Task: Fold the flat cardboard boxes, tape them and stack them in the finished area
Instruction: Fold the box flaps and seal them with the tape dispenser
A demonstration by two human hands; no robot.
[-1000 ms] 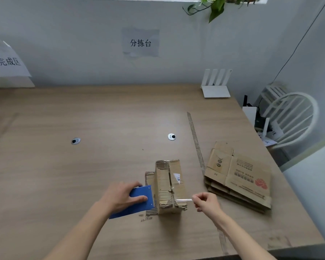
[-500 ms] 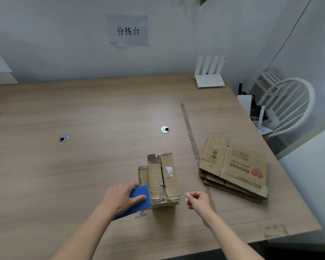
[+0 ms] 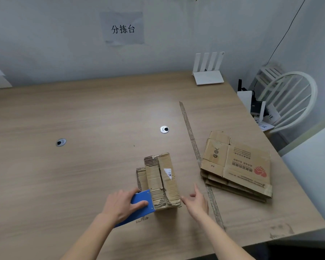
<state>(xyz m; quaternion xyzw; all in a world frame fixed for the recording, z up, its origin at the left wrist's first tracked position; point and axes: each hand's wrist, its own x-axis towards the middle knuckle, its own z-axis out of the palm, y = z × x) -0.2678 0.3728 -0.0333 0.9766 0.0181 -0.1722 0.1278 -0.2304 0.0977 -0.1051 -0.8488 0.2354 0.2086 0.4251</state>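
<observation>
A small folded cardboard box (image 3: pixel 160 180) stands near the front middle of the wooden table (image 3: pixel 83 119), its worn top flaps closed. My left hand (image 3: pixel 121 204) grips a blue tape dispenser (image 3: pixel 142 205) pressed against the box's near left corner. My right hand (image 3: pixel 196 202) hovers just right of the box, fingers spread and holding nothing. A stack of flat cardboard boxes (image 3: pixel 238 166) with red print lies to the right.
A long thin strip (image 3: pixel 195 152) runs along the table between the box and the flat stack. Two round cable grommets (image 3: pixel 164 129) sit in the tabletop. A white router (image 3: pixel 208 76) stands at the back right. A white chair (image 3: pixel 289 98) is beyond the right edge.
My right hand let go of the tape end it was pinching and opened beside the box. My left hand stays on the dispenser. The camera tilted down and right.
</observation>
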